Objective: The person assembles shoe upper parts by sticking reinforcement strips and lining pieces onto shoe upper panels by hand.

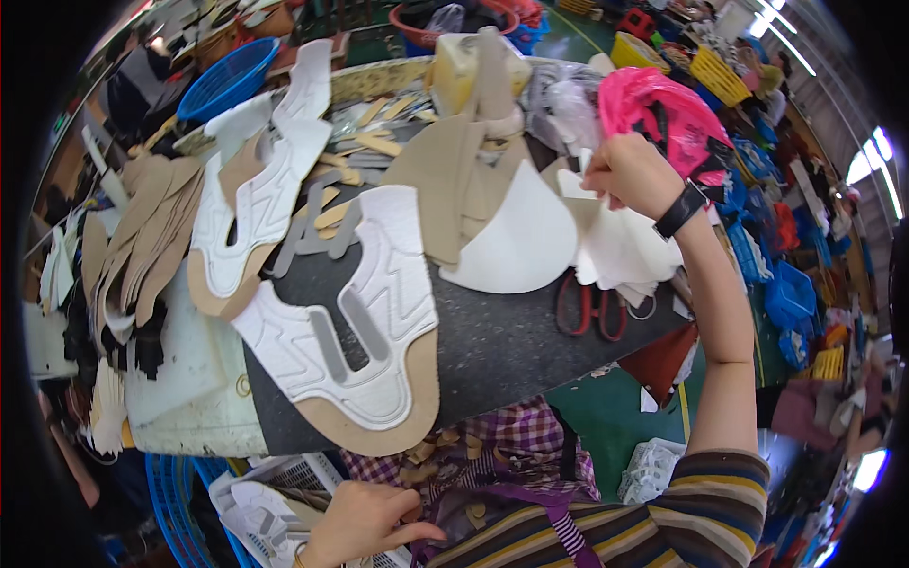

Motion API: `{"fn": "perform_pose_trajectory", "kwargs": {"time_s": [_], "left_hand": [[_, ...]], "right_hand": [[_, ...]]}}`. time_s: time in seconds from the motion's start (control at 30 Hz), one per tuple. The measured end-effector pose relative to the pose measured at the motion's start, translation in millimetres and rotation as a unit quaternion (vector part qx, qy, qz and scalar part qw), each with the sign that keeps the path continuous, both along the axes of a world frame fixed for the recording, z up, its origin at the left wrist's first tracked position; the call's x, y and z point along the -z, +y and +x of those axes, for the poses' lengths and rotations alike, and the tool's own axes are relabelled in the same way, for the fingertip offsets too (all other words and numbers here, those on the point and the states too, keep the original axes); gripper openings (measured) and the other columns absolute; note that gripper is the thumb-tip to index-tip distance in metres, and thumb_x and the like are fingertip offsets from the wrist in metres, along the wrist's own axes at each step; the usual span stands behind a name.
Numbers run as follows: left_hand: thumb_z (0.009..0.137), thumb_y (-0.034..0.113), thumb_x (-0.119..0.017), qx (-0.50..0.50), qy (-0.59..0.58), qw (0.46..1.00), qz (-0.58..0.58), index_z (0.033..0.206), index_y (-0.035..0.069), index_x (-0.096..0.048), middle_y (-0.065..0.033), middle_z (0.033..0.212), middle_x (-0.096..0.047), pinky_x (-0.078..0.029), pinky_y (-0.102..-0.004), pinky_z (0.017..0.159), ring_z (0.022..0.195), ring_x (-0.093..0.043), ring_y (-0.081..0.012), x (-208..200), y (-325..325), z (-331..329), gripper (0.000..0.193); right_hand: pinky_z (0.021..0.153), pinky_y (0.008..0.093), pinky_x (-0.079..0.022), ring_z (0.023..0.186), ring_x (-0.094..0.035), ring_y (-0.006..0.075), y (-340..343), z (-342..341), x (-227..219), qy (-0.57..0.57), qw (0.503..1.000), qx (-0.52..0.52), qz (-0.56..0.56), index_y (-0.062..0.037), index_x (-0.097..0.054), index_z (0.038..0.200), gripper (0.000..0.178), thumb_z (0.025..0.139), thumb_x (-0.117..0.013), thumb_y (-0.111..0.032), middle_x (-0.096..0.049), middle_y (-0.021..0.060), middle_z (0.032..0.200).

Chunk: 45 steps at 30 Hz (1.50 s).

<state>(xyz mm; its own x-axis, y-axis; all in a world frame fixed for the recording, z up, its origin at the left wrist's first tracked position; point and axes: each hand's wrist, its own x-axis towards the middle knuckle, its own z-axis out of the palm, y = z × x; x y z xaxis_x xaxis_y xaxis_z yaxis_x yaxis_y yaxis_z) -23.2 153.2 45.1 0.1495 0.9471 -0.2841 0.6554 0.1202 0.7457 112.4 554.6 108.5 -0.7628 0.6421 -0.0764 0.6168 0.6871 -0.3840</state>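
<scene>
My right hand (pixel 636 178) is raised at the far right of the table. Its fingertips pinch the edge of a white sheet piece (pixel 620 248) on a loose pile. Low in front, near my apron, my left hand (pixel 369 519) has its thumb stretched out and appears to hold nothing. In the table's middle lies a white shoe upper (pixel 379 284) with a beige toe and grey strips. Another white upper (pixel 232 222) lies behind it to the left. A white rounded panel (pixel 525 241) rests beside beige panels (pixel 440 180).
Red-handled scissors (pixel 592 312) lie near the right table edge. Stacked beige pieces (pixel 147 227) are at the left. A pink plastic bag (pixel 663 109) and a yellowish container (pixel 516 71) stand at the back. A white basket (pixel 256 483) with shoe uppers sits below the table.
</scene>
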Motion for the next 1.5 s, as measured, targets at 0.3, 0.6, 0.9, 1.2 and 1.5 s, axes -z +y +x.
{"fn": "perform_pose_trajectory", "kwargs": {"time_s": [0.3,0.6,0.9,1.2,1.5], "left_hand": [[0.076,0.019,-0.071,-0.034,0.003,0.951,0.308,0.078,0.007,-0.059,-0.0069,0.076,-0.059,-0.045,-0.0348,0.060,0.074,-0.059,-0.0249,18.5,100.2,54.2,0.017],[0.074,0.014,-0.069,-0.182,0.226,0.877,0.383,0.101,0.001,-0.055,-0.0193,0.120,-0.050,-0.035,-0.0479,0.098,0.115,-0.045,-0.0401,41.9,208.9,73.5,0.033],[0.077,0.012,-0.067,-0.048,0.072,0.887,0.453,0.092,0.002,-0.058,-0.0119,0.100,-0.060,-0.048,-0.0351,0.078,0.090,-0.059,-0.0284,14.9,227.8,123.4,0.020],[0.077,0.012,-0.061,-0.077,0.165,0.869,0.460,0.104,0.002,-0.055,-0.0112,0.105,-0.057,-0.046,-0.0350,0.075,0.093,-0.056,-0.0250,43.7,255.6,137.7,0.029],[0.074,0.012,-0.054,-0.073,0.325,0.832,0.443,0.085,0.006,-0.055,-0.0089,0.086,-0.057,-0.044,-0.0348,0.077,0.086,-0.056,-0.0235,50.2,275.4,131.9,0.012]], "right_hand": [[0.093,0.0396,-0.044,0.109,-0.054,0.0311,1.8,99.2,56.4,0.023,0.949,-0.251,0.191,-0.0058,-0.056,0.110,0.043,0.072,-0.071,-0.016,-0.055,0.0152,0.118],[0.060,0.0302,-0.052,0.072,-0.059,0.0193,11.2,98.3,78.1,0.034,0.795,-0.438,0.419,-0.0031,-0.057,0.083,0.015,0.075,-0.056,-0.016,-0.056,0.0049,0.076],[0.067,0.0321,-0.054,0.087,-0.065,0.0214,22.3,105.0,80.4,0.020,0.815,-0.436,0.380,-0.0035,-0.059,0.093,0.019,0.079,-0.054,-0.015,-0.064,0.0084,0.098],[0.057,0.0354,-0.050,0.061,-0.062,0.0291,20.6,97.6,73.9,0.179,0.941,-0.232,0.168,-0.0072,-0.068,0.087,0.018,0.086,-0.059,-0.022,-0.062,0.0128,0.069],[0.069,0.0384,-0.049,0.078,-0.061,0.0325,41.5,87.0,81.1,0.152,0.945,-0.203,0.209,-0.0049,-0.059,0.094,0.017,0.078,-0.052,-0.004,-0.061,0.0143,0.081]]}}
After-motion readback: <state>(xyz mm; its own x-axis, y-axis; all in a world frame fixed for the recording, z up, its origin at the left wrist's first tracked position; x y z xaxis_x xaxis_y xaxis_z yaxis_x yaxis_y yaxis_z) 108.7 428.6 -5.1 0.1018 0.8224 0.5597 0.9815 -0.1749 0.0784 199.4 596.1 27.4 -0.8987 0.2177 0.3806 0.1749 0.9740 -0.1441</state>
